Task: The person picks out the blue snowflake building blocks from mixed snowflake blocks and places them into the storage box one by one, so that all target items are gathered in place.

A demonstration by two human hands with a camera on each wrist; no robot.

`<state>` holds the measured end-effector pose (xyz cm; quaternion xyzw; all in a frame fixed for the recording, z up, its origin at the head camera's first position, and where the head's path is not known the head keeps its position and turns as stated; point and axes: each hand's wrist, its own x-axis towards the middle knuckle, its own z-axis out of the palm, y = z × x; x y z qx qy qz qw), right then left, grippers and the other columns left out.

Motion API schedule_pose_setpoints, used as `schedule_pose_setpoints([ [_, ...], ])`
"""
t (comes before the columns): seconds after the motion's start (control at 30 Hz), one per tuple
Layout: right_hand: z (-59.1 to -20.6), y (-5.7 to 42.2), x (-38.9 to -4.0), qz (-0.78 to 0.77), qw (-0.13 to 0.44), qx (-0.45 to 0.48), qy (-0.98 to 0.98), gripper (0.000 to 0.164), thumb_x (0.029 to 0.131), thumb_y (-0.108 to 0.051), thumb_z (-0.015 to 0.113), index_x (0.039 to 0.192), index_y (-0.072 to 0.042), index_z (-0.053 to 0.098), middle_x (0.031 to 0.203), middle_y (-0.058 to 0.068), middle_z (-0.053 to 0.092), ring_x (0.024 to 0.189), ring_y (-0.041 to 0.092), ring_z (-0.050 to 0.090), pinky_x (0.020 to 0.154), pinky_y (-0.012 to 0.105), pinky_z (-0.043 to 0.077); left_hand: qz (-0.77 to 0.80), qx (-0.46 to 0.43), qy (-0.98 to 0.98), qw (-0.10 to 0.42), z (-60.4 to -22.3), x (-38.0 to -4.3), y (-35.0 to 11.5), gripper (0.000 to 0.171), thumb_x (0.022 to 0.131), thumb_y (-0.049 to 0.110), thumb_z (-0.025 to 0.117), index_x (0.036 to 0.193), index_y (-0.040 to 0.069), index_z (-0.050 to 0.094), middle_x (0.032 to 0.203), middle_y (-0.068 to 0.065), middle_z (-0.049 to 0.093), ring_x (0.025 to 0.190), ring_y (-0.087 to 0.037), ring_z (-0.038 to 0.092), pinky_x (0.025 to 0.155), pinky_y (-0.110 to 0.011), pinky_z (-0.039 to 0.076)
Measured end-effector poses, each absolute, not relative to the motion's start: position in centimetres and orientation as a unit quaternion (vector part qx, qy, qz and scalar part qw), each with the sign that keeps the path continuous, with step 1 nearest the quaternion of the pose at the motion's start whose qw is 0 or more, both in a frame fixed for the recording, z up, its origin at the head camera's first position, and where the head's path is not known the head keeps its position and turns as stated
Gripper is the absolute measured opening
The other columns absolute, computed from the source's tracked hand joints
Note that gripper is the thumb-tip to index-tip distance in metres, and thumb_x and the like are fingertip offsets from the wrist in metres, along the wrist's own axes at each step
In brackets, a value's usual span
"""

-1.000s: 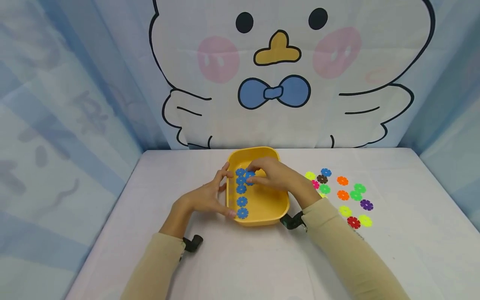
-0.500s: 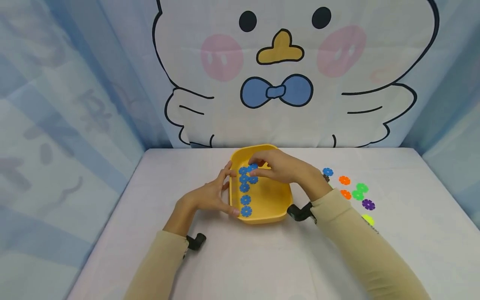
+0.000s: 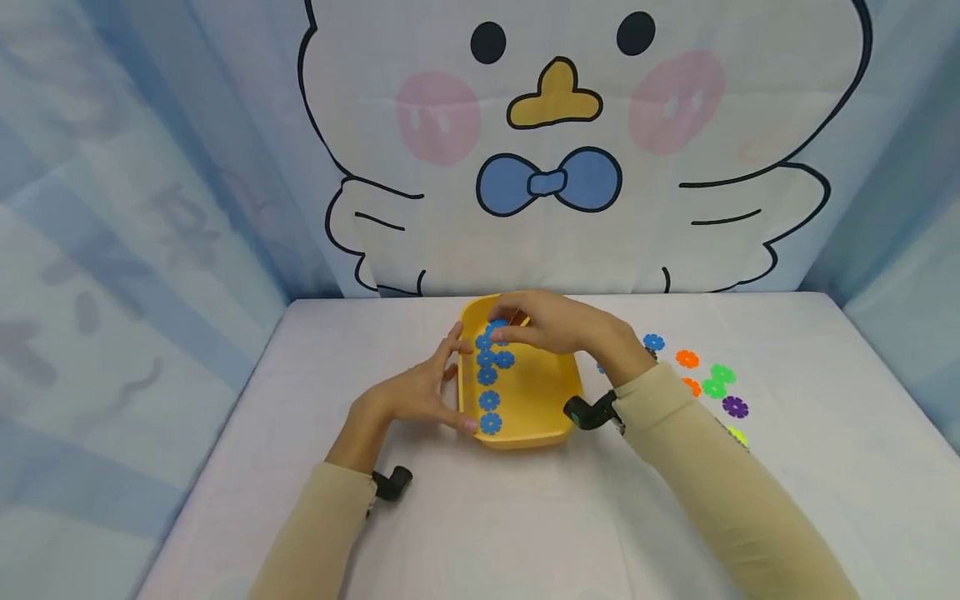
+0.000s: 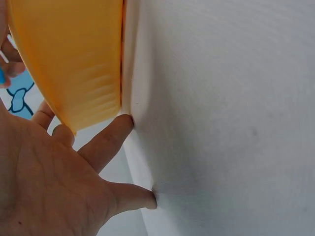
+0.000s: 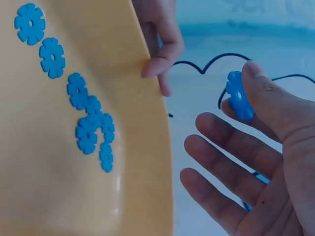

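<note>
A yellow tray (image 3: 536, 408) stands near the back of the white table. My left hand (image 3: 408, 392) holds its left side, one finger bent over the rim and the thumb at the front corner; two other fingers (image 4: 110, 140) reach down to the tabletop. Several blue notched flower-shaped discs (image 3: 489, 401) lie along the tray's left side. Over the back left of the tray, my right hand (image 3: 558, 325) pinches another blue disc (image 5: 239, 96) between thumb and index finger, its other fingers loosely bent.
Right of the tray lie loose discs of several colours, among them orange (image 3: 687, 358), green (image 3: 722, 373), purple (image 3: 735, 407) and blue (image 3: 654, 342). My right forearm hides part of them. A cartoon-printed curtain (image 3: 555, 250) hangs behind the table.
My right hand has shifted toward the back of the tray with a blue disc, uncovering the disc beside the row. My left hand keeps its place on the tray.
</note>
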<state>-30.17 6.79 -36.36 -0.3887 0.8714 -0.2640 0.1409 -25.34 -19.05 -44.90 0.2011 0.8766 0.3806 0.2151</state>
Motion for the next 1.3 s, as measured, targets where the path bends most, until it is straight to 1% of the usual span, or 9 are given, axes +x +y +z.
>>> schedule_pose_setpoints([
  [0.07, -37.0, 6.6, -30.6, -0.264, 0.141, -0.391, 0.870, 0.040, 0.102, -0.034, 0.065, 0.130, -0.007, 0.065, 0.122, 0.004, 0.070, 0.112, 0.021, 0.065, 0.102, 0.039, 0.056, 0.380, 0.202, 0.877, 0.212, -44.8, -25.3, -19.1, 0.141, 0.071, 0.044, 0.095, 0.162, 0.032, -0.013, 0.166, 0.013, 0.022, 0.151, -0.034, 0.036, 0.125, -0.050, 0.027],
  [0.17, -38.5, 6.4, -31.1, -0.264, 0.153, -0.387, 0.870, 0.039, 0.102, -0.035, 0.065, 0.129, -0.006, 0.066, 0.119, 0.003, 0.070, 0.109, 0.020, 0.066, 0.101, 0.037, 0.056, 0.386, 0.208, 0.874, 0.209, -44.8, -25.2, -19.1, 0.141, 0.073, 0.041, 0.094, 0.163, 0.030, -0.013, 0.166, 0.012, 0.023, 0.151, -0.036, 0.035, 0.125, -0.050, 0.025],
  [0.33, -40.6, 6.4, -31.6, -0.256, 0.188, -0.364, 0.876, 0.036, 0.102, -0.037, 0.064, 0.125, -0.009, 0.067, 0.108, 0.002, 0.072, 0.099, 0.018, 0.066, 0.097, 0.036, 0.056, 0.391, 0.212, 0.868, 0.221, -45.0, -25.1, -18.7, 0.120, 0.074, 0.040, 0.094, 0.160, 0.027, 0.011, 0.172, 0.016, -0.008, 0.152, -0.037, 0.033, 0.126, -0.047, 0.024],
  [0.43, -41.1, 6.4, -31.7, -0.242, 0.202, -0.348, 0.883, 0.036, 0.103, -0.039, 0.063, 0.125, -0.010, 0.066, 0.104, 0.003, 0.074, 0.093, 0.017, 0.066, 0.093, 0.034, 0.057, 0.385, 0.211, 0.871, 0.222, -45.0, -25.1, -18.5, 0.109, 0.075, 0.039, 0.093, 0.155, 0.026, 0.020, 0.169, 0.019, -0.019, 0.151, -0.037, 0.034, 0.126, -0.046, 0.024],
  [0.6, -41.3, 6.6, -31.7, -0.226, 0.218, -0.310, 0.898, 0.039, 0.103, -0.040, 0.062, 0.127, -0.010, 0.065, 0.102, 0.003, 0.075, 0.089, 0.016, 0.063, 0.088, 0.032, 0.055, 0.376, 0.206, 0.879, 0.209, -44.8, -25.3, -18.3, 0.128, 0.075, 0.039, 0.093, 0.163, 0.027, 0.001, 0.172, 0.011, 0.006, 0.150, -0.034, 0.036, 0.126, -0.048, 0.025],
  [0.67, -41.3, 6.7, -31.8, -0.224, 0.221, -0.300, 0.901, 0.039, 0.103, -0.040, 0.063, 0.128, -0.010, 0.065, 0.102, 0.002, 0.074, 0.089, 0.017, 0.063, 0.088, 0.033, 0.055, 0.374, 0.204, 0.880, 0.209, -44.7, -25.3, -18.3, 0.131, 0.075, 0.040, 0.093, 0.164, 0.027, -0.003, 0.172, 0.009, 0.010, 0.150, -0.034, 0.036, 0.125, -0.049, 0.025],
  [0.8, -41.6, 6.9, -31.8, -0.220, 0.210, -0.300, 0.904, 0.039, 0.102, -0.040, 0.063, 0.129, -0.011, 0.065, 0.102, 0.001, 0.072, 0.091, 0.017, 0.062, 0.090, 0.034, 0.054, 0.378, 0.202, 0.878, 0.214, -44.8, -25.4, -18.3, 0.123, 0.077, 0.039, 0.092, 0.163, 0.026, 0.004, 0.173, 0.010, -0.005, 0.151, -0.034, 0.035, 0.125, -0.049, 0.026],
  [1.03, -41.9, 7.0, -31.8, -0.220, 0.200, -0.312, 0.902, 0.033, 0.096, -0.034, 0.074, 0.122, -0.014, 0.069, 0.100, 0.001, 0.065, 0.095, 0.021, 0.058, 0.088, 0.033, 0.054, 0.378, 0.195, 0.879, 0.214, -44.7, -25.4, -18.2, 0.131, 0.077, 0.039, 0.092, 0.164, 0.028, -0.006, 0.171, 0.007, 0.013, 0.151, -0.034, 0.035, 0.125, -0.050, 0.026],
  [1.3, -42.3, 6.7, -31.8, -0.211, 0.210, -0.332, 0.895, 0.029, 0.092, -0.033, 0.079, 0.112, -0.014, 0.072, 0.087, 0.001, 0.061, 0.085, 0.018, 0.056, 0.077, 0.030, 0.049, 0.376, 0.196, 0.880, 0.215, -44.6, -25.4, -18.4, 0.112, 0.077, 0.039, 0.092, 0.158, 0.028, 0.016, 0.170, 0.018, -0.017, 0.152, -0.035, 0.034, 0.125, -0.049, 0.025],
])
